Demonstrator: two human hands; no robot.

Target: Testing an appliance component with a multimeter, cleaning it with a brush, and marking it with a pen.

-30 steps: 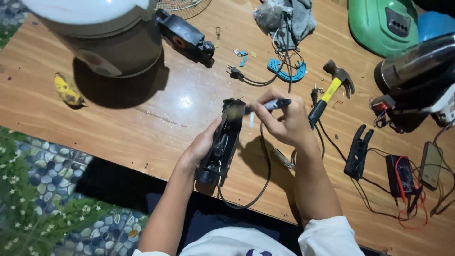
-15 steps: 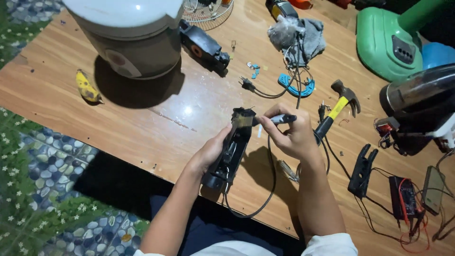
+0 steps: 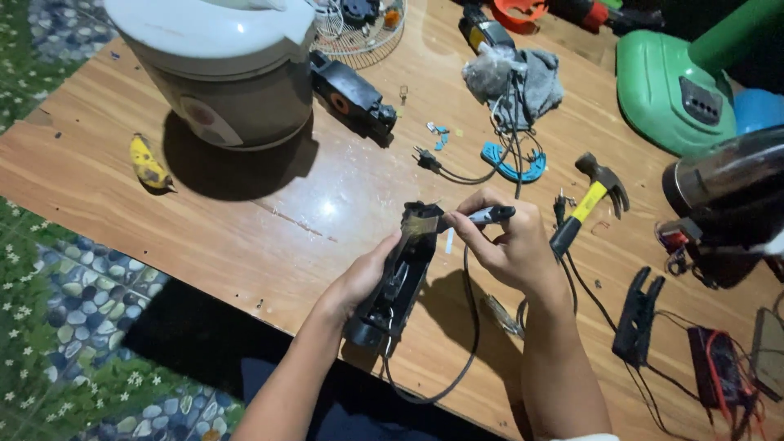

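While I lean over the wooden table [image 3: 269, 237], its glossy top throws back a bright spot of lamp light, and patterned flooring with pebble shapes and small flowers shows past its near left edge. My left hand [image 3: 359, 282] wraps its fingers around a black device body [image 3: 400, 278], holding it tilted just above the tabletop with its cord [image 3: 457, 359] looping off toward me. My right hand [image 3: 510, 245] pinches a small brush [image 3: 482, 217] between thumb and fingers, bristles at the device's upper end. Around me stand a rice cooker [image 3: 220, 73] at the far left, a yellow scrap [image 3: 149, 163] beside its shadow, a yellow-handled hammer [image 3: 592, 196] just right of my right hand, a black clamp [image 3: 637, 314], and a green housing [image 3: 678, 90] at the far right.
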